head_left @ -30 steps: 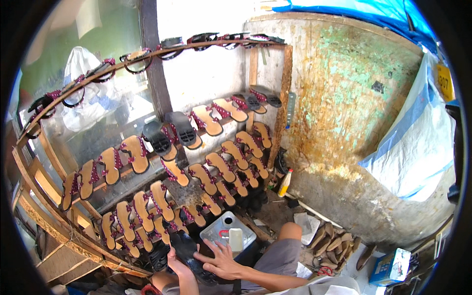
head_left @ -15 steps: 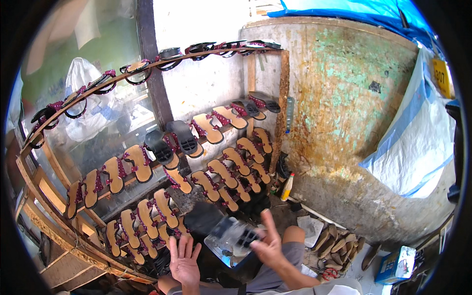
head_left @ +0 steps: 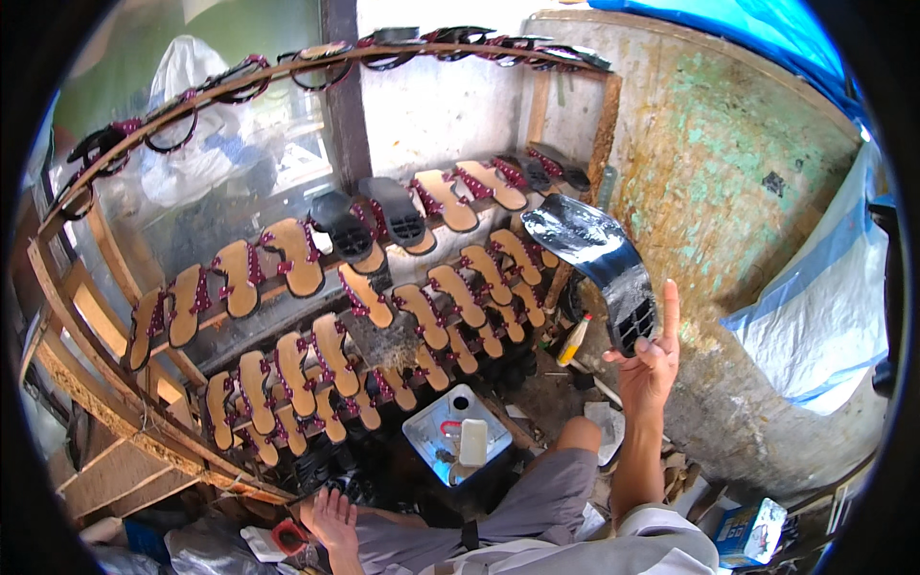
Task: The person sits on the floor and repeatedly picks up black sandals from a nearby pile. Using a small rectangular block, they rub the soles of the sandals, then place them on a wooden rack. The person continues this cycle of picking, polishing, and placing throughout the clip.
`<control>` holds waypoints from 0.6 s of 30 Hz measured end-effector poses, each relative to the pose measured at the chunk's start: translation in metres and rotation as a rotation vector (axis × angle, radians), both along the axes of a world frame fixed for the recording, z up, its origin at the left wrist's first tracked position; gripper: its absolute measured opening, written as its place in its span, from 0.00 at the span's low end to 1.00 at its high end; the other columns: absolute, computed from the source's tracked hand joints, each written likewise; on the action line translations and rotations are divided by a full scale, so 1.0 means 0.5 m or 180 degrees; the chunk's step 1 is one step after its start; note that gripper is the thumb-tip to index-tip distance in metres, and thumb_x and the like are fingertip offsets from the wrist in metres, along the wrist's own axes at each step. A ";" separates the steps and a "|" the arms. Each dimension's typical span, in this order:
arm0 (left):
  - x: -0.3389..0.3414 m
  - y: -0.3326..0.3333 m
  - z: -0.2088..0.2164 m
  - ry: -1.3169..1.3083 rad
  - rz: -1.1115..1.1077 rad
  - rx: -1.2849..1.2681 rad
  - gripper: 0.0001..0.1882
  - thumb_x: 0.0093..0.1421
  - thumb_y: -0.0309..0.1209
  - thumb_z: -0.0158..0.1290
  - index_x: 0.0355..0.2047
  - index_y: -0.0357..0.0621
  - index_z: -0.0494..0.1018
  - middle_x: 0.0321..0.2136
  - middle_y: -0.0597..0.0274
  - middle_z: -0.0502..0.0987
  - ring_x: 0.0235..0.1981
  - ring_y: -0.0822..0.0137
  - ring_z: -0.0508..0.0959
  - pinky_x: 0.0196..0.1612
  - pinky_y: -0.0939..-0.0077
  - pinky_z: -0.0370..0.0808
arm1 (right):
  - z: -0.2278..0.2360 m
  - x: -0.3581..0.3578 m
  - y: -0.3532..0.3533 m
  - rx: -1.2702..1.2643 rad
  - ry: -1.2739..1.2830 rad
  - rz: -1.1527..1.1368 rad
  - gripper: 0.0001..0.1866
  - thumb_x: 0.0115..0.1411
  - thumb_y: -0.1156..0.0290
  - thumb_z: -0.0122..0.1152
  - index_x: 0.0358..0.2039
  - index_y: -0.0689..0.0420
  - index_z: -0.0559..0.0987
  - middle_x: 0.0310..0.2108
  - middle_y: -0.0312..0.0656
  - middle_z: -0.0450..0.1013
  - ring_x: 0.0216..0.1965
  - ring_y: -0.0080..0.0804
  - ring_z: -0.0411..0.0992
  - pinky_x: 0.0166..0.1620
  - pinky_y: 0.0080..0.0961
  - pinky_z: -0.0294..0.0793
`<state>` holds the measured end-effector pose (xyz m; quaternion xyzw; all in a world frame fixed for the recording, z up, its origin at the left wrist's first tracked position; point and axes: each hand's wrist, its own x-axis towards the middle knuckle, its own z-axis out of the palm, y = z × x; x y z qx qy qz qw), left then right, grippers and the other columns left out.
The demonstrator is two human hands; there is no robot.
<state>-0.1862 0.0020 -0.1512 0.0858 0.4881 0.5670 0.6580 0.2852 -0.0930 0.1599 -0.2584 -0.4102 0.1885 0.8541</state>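
A black shoe sole (head_left: 609, 261) with wet-looking white smears is raised in front of the stained wall at the right. My right hand (head_left: 648, 372) grips it by its ribbed heel end between thumb and fingers, with the index finger pointing straight up. Over by my left thigh, my left hand (head_left: 332, 529) is open with its fingers outstretched, holding nothing. Sandals with tan insoles and dark red studded straps (head_left: 292, 257) line the wooden rack, and a pair of black soles (head_left: 391, 213) leans among them on the middle shelf.
Between my knees and the rack stands a pale blue-rimmed tray (head_left: 419, 422) with a small white container (head_left: 473, 443) in it. A yellow bottle (head_left: 575, 341) stands by the wall. Wooden shoe lasts and a blue box (head_left: 750, 533) lie at the lower right.
My right hand has lifted the black sole up and to the right, away from the tray. The left hand has dropped down and left. The whole view has shifted.
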 end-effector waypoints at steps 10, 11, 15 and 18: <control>0.284 -0.032 0.290 -0.0953 -0.1976 0.2380 0.38 0.57 0.28 0.64 0.66 0.34 0.62 0.58 0.49 0.74 0.58 0.54 0.77 0.63 0.56 0.74 | -0.242 -0.208 0.054 -0.1472 -0.0166 0.1394 0.56 0.51 0.87 0.56 0.78 0.54 0.42 0.64 0.45 0.67 0.58 0.32 0.71 0.60 0.28 0.70; 0.299 -0.030 0.302 -0.0827 -0.1868 0.2342 0.38 0.56 0.26 0.64 0.65 0.35 0.62 0.57 0.50 0.75 0.58 0.55 0.77 0.63 0.58 0.74 | -0.269 -0.225 0.048 -0.1653 -0.0356 0.1400 0.55 0.53 0.87 0.55 0.79 0.54 0.41 0.63 0.45 0.68 0.58 0.32 0.71 0.61 0.29 0.69; 0.315 -0.018 0.305 -0.0169 -0.1500 0.2285 0.35 0.54 0.19 0.64 0.62 0.36 0.65 0.54 0.53 0.77 0.55 0.60 0.78 0.62 0.62 0.73 | -0.342 -0.278 0.032 -0.2116 -0.0636 0.1491 0.53 0.57 0.87 0.56 0.79 0.52 0.41 0.57 0.47 0.70 0.57 0.35 0.71 0.61 0.31 0.68; 0.304 -0.007 0.282 0.0180 -0.1557 0.2022 0.33 0.56 0.14 0.62 0.61 0.38 0.63 0.52 0.58 0.77 0.53 0.66 0.78 0.60 0.66 0.73 | -0.362 -0.292 0.026 -0.2339 -0.0375 0.1509 0.52 0.58 0.85 0.56 0.79 0.51 0.41 0.53 0.47 0.71 0.52 0.35 0.72 0.51 0.31 0.78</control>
